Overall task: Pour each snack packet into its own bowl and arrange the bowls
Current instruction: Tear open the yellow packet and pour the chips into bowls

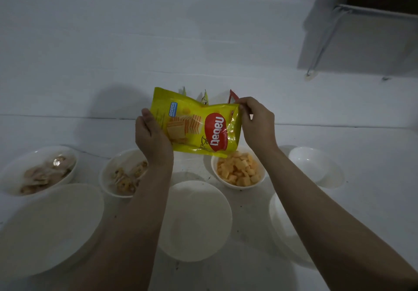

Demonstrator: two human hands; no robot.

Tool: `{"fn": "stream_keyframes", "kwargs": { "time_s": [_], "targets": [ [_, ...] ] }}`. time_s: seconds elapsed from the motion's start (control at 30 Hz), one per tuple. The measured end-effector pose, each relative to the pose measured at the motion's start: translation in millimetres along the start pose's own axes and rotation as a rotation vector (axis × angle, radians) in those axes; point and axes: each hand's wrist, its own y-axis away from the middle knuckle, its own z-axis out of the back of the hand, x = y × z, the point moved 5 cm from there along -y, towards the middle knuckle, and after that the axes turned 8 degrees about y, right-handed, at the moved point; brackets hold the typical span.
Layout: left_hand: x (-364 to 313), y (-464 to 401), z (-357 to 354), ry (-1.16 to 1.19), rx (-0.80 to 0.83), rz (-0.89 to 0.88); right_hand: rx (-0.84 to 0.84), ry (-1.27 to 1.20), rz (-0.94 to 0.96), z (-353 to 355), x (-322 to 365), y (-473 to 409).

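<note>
**Third packet emptied, more bowls waiting**

Nearest the camera sits the empty middle bowl (194, 220), and everything else is placed from it. To its left lies a larger empty bowl (51, 227); to its right, partly behind the right forearm, another empty bowl (283, 223). Beyond it to the right stands the bowl of orange squares (238, 171), already filled. Beyond it to the left is a bowl of brown snack pieces (123, 174), and farther left again a bowl of pale wrapped pieces (37, 171). Far right, behind the orange bowl's line, a small bowl (309, 163) is still empty.

Held in the air beyond the middle bowl, just above the orange bowl's far rim, is the yellow wafer packet (194, 124), lying sideways and looking flat. The left hand (152, 139) grips its lower left edge, fingers curled round it. The right hand (255, 121) pinches the packet's upper right corner between thumb and fingertips.

Behind the packet, against the wall (113, 42), the tips of three more packets (204, 97) show.

As a judgement: three bowls are filled, four are empty, and the yellow packet seems spent into the orange bowl. Left to do are the remaining packets and arranging the bowls.
</note>
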Motion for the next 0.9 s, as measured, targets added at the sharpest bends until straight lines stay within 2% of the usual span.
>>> {"fn": "stream_keyframes", "kwargs": {
  "time_s": [0.27,0.43,0.63,0.8,0.9],
  "targets": [
    [-11,39,-3,0.055,-0.139,0.001,-0.011,-0.103,0.104,22,-11,-6],
    [-11,83,-32,0.052,-0.154,-0.002,-0.017,-0.146,0.068,60,-45,-6],
    [-7,150,-97,0.025,-0.046,-0.064,-0.030,-0.167,-0.032,121,-124,1],
    [1,189,-163,-0.063,0.115,-0.143,-0.022,-0.083,-0.132,164,-192,4],
    [-4,198,-192,-0.152,0.197,-0.247,0.052,-0.008,-0.250,164,-226,7]
  ]
}}
